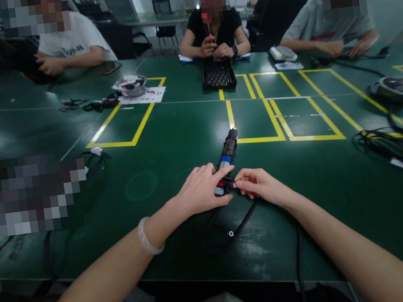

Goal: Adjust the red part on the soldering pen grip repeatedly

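A slim handheld power tool (pixel 230 147), black at its nose with a blue and silver middle, lies on the green table, pointing away from me. Its near end shows red parts and dark wires, partly covered by my fingers. My left hand (pixel 199 189) steadies this end, with the index finger across the top and the thumb on the near side. Close beside it, my right hand (pixel 260 186) pinches a small red piece (pixel 234 184) at the tool's right side; its exact kind is too small to tell. A black cord (pixel 245 218) loops below both hands.
A small white-and-black ring (pixel 231 234) lies by the cord. Yellow tape outlines (pixel 259 139) mark the green table (pixel 178 253). Further off are a black tray (pixel 219 75), a clear bowl (pixel 129 86) of parts and coiled cables (pixel 381 139). Several people sit around the table.
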A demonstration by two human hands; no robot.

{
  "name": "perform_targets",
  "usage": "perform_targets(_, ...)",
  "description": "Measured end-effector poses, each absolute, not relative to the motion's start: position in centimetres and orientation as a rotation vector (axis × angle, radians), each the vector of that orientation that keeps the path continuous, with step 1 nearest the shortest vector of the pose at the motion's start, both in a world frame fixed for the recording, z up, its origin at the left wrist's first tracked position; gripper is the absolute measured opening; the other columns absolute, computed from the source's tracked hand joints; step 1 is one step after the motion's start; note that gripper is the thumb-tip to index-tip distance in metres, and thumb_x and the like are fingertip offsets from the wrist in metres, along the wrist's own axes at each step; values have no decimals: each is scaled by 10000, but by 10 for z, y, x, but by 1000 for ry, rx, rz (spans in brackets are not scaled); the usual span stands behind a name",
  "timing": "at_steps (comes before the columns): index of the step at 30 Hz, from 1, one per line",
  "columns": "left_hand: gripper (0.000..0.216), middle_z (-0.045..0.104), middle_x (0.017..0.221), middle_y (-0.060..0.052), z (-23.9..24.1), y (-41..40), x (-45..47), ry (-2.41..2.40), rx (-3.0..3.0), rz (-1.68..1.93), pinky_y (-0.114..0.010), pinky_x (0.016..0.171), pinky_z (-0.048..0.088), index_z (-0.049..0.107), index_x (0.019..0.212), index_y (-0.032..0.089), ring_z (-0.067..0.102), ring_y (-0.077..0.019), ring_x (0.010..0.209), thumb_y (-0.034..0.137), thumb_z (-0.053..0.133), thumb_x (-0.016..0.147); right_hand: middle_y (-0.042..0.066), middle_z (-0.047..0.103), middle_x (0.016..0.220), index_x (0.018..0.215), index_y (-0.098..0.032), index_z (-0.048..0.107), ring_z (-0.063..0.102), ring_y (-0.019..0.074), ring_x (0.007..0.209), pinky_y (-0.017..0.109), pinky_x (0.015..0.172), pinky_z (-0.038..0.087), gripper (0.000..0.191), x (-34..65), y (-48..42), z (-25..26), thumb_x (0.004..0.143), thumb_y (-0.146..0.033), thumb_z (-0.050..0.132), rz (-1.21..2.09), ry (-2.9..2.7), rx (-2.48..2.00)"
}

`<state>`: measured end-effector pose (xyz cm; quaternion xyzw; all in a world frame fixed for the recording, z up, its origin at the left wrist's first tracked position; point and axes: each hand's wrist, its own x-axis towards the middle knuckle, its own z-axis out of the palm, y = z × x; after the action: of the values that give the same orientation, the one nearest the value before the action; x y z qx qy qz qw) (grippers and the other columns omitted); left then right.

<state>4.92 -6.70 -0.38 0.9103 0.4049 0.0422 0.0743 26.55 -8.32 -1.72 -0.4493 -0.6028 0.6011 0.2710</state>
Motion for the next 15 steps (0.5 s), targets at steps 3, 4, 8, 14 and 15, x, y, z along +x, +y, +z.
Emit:
perform_targets(3,739,529,1036,-80,-5,-67,49,1212,2738,134,-374,850,406,352,1503,300,534,-247,954,579,538,845,-31,555,649,866,-155,569,485,75,517,195,468,373,326,266,-84,-18,841,-470,652,1604,-1637,-1168)
perform_targets(4,739,529,1034,-81,-5,-67,49,1210,2740,132,-373,849,407,352,1503,296,535,-246,952,578,537,846,-33,553,649,876,-157,571,493,78,527,196,477,385,320,266,-85,-19,842,-463,657,1592,-1641,-1151)
perform_targets(8,747,528,1022,-78,-5,-66,49,1217,2745,118,-368,847,406,364,1497,282,535,-238,929,578,550,836,-50,533,614,952,-159,594,508,86,539,203,511,397,266,265,-88,-25,867,-404,652,1498,-1691,-1105)
perform_targets(14,736,521,1011,-73,-4,-65,49,1207,2747,123,-360,839,411,359,1496,291,534,-237,925,557,552,838,4,646,728,1014,-154,600,599,119,633,233,582,450,291,265,-90,-29,856,-387,672,1520,-1687,-1023)
perform_targets(15,730,521,1008,-72,-4,-65,49,1203,2747,126,-359,838,412,358,1496,294,535,-237,925,554,550,841,17,664,751,1010,-153,598,609,122,646,234,584,456,286,265,-90,-29,863,-389,663,1529,-1688,-1025)
